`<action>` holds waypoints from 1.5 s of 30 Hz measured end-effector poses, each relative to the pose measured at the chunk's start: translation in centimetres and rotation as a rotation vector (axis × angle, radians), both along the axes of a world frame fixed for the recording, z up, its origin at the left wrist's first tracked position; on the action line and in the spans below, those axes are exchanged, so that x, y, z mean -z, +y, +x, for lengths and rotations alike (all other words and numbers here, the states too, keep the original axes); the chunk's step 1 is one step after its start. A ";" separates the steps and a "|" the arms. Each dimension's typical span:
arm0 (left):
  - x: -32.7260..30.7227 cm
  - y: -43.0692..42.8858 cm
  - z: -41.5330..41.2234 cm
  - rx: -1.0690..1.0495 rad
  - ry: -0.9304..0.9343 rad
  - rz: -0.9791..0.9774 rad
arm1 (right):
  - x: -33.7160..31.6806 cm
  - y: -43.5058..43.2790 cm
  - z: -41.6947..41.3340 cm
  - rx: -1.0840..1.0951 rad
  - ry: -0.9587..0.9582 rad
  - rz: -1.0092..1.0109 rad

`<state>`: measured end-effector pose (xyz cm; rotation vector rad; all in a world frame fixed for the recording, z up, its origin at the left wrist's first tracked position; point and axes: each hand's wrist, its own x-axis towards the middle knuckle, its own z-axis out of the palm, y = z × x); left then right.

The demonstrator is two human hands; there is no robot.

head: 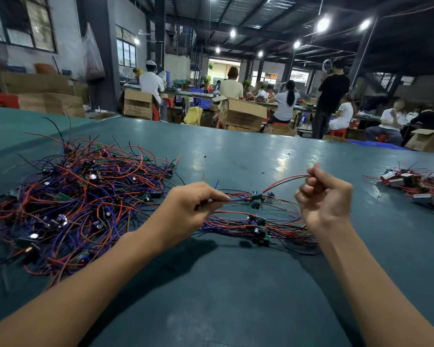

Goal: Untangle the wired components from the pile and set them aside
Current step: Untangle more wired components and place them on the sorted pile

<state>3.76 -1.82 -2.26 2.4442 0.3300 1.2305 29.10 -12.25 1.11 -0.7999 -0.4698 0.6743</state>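
Note:
A big tangled pile (80, 204) of red, blue and black wires with small green circuit boards lies on the left of the teal table (236, 284). My left hand (193, 204) pinches the red and blue wires of one wired component (256, 197), whose small board hangs just above the table between my hands. My right hand (323, 199) grips the red and black wires at that component's other end, fingers curled. Beneath it a smaller group of straightened components (258, 227) lies on the table.
At the far right edge sits another heap (416, 186) of red-wired parts with grey metal boxes. Beyond the table's far edge are cardboard boxes (241, 113) and several seated and standing workers.

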 end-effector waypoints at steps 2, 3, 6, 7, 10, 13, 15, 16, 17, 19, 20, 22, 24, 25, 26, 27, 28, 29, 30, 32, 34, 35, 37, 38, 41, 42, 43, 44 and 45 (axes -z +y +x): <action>0.7 -0.2 0.5 0.034 0.035 0.122 | 0.1 -0.2 1.0 0.069 0.004 0.048; 1.0 -0.2 0.8 0.043 0.052 0.171 | 0.3 -0.3 1.5 0.113 0.000 0.045; 1.2 -0.2 1.3 0.063 0.103 0.219 | 1.3 -0.4 2.7 0.288 -0.036 -0.073; 1.1 -0.1 1.3 0.061 0.117 0.242 | 1.7 -0.4 3.0 0.351 -0.050 -0.135; 0.5 0.8 0.5 -0.054 0.054 0.260 | 2.3 -0.1 3.7 0.495 -0.064 -0.316; 0.0 2.2 -0.7 -0.263 -0.113 0.140 | 2.5 0.0 4.3 0.640 -0.104 -0.481; -0.1 3.6 -2.0 -0.309 -0.039 0.000 | 2.6 0.0 4.3 0.789 -0.202 -0.577; 0.0 4.3 -2.6 -0.303 0.086 -0.047 | 2.5 0.0 4.2 0.860 -0.244 -0.605; 0.2 4.7 -3.2 -0.287 0.241 -0.054 | 2.4 0.0 3.9 0.905 -0.284 -0.612; 0.4 5.1 -3.9 -0.249 0.486 0.001 | 2.0 0.2 3.1 0.914 -0.351 -0.598; 0.5 5.1 -4.0 -0.231 0.534 0.018 | 1.9 0.3 2.6 0.899 -0.376 -0.587; 0.4 4.8 -3.8 -0.204 0.518 0.034 | 1.6 0.7 1.6 0.866 -0.435 -0.549; 0.1 4.5 -3.5 -0.188 0.466 0.055 | 1.5 0.8 0.2 0.835 -0.517 -0.496; 0.0 4.4 -3.4 -0.181 0.441 0.067 | 1.5 0.9 -0.5 0.821 -0.565 -0.472; 0.0 4.4 -3.3 -0.173 0.420 0.074 | 1.6 1.0 -1.2 0.807 -0.613 -0.455; 0.0 4.3 -3.3 -0.166 0.405 0.077 | 1.7 1.1 -1.8 0.787 -0.661 -0.440; 0.0 4.1 -3.2 -0.161 0.399 0.078 | 1.8 1.2 -2.5 0.759 -0.711 -0.421; -0.1 4.0 -3.1 -0.157 0.395 0.085 | 2.0 1.3 -3.1 0.719 -0.763 -0.397; -0.1 3.9 -3.0 -0.153 0.390 0.099 | 2.2 1.4 -3.8 0.661 -0.821 -0.369; -0.2 3.7 -3.0 -0.156 0.365 0.149 | 2.6 1.6 -5.1 0.497 -0.953 -0.309; -0.3 3.6 -3.1 -0.163 0.327 0.232 | 2.9 1.8 -6.5 0.286 -1.051 -0.252; -0.4 3.6 -3.1 -0.165 0.308 0.272 | 3.1 2.0 -7.3 0.160 -1.066 -0.225; -0.8 3.4 -3.0 -0.160 0.281 0.356 | 3.4 2.2 -8.5 -0.056 -1.061 -0.180; -0.9 3.2 -2.9 -0.153 0.274 0.410 | 3.5 2.2 -9.0 -0.121 -1.068 -0.161; -1.1 2.9 -2.4 -0.142 0.282 0.481 | 3.3 2.1 -9.4 -0.239 -1.116 -0.092; -1.1 2.8 -2.3 -0.147 0.284 0.461 | 3.2 2.1 -9.3 -0.265 -1.106 -0.078; -1.1 2.7 -2.3 -0.153 0.283 0.445 | 3.1 2.0 -9.1 -0.277 -1.086 -0.075; -1.0 2.7 -2.2 -0.154 0.279 0.425 | 3.0 2.0 -8.9 -0.273 -1.070 -0.083; -0.9 2.6 -2.1 -0.144 0.261 0.395 | 3.0 1.9 -8.7 -0.261 -1.066 -0.099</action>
